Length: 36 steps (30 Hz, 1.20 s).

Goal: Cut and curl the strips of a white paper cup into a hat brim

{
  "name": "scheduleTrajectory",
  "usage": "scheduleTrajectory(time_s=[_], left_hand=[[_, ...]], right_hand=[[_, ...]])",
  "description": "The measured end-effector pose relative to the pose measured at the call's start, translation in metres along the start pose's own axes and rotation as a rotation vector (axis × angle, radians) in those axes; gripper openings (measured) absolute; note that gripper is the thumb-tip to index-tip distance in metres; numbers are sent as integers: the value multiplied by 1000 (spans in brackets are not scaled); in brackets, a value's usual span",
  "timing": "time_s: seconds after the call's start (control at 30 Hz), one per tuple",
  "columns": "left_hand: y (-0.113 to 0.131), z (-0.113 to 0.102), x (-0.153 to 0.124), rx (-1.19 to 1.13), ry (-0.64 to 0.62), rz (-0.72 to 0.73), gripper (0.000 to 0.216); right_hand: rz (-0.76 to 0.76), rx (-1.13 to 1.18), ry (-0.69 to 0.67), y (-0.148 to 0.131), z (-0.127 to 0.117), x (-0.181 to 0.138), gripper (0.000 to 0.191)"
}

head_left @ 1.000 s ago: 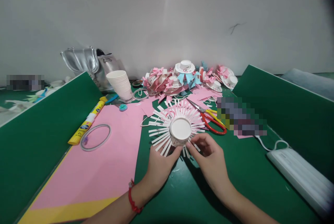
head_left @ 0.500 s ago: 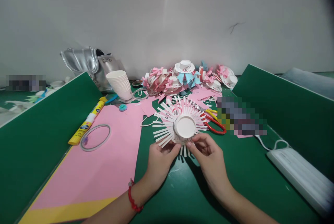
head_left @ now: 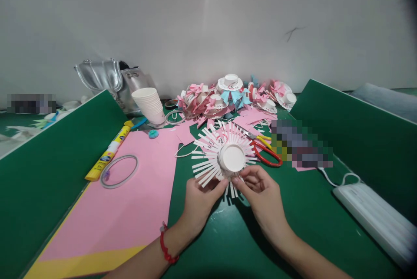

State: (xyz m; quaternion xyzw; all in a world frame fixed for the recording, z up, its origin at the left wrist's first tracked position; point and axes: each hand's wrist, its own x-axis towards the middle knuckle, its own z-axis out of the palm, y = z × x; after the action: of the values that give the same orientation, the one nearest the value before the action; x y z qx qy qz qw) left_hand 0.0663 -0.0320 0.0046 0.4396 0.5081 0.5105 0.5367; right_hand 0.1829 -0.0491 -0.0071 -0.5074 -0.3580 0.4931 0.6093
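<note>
I hold a white paper cup (head_left: 232, 157) upside down above the green table (head_left: 302, 214), its wall cut into many thin strips that fan outward like rays. My left hand (head_left: 199, 203) pinches the strips at the lower left edge. My right hand (head_left: 260, 194) pinches a strip at the cup's lower right, fingers curled. A red string bracelet circles my left wrist.
A large pink paper sheet (head_left: 127, 201) lies left, with a tape ring (head_left: 119, 171) and a yellow glue tube (head_left: 109, 153) on it. Red-handled scissors (head_left: 265, 151) lie behind the cup. Stacked paper cups (head_left: 150, 105), a silver bag (head_left: 107, 79) and finished paper hats (head_left: 231, 94) sit at the back. A white power strip (head_left: 374, 218) is right.
The cup has been turned and tilted a little to the right in my hands, and my fingers have shifted along the strips at its lower edge.
</note>
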Motion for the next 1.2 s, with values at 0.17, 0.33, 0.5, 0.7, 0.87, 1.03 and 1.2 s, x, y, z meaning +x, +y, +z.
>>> scheduleTrajectory(time_s=[0.17,0.33,0.5,0.7,0.87,1.03,1.2], left_hand=[[0,-1,2,-10,3,28,17],[-2,-5,3,88,0,40,6],[-3,-6,5,159,67,74,9],[-8,-5,5,-61,-25,-37,10],[-7,-3,4,-306,-116,-113,9],[-8,-4,5,-328,-115,-91,7],[-11,-5,6,-177,-42,-24,14]], right_hand=[[-27,-38,-93,5,1,-1,26],[-92,-138,-161,6,-1,-1,31],[-212,-281,-79,-5,-4,-3,8],[-268,-440,-222,-4,-1,-5,8],[-264,-488,-224,1,0,-3,6],[-270,-536,-211,2,-1,-1,6],[-297,-596,-212,1,-1,-1,7]])
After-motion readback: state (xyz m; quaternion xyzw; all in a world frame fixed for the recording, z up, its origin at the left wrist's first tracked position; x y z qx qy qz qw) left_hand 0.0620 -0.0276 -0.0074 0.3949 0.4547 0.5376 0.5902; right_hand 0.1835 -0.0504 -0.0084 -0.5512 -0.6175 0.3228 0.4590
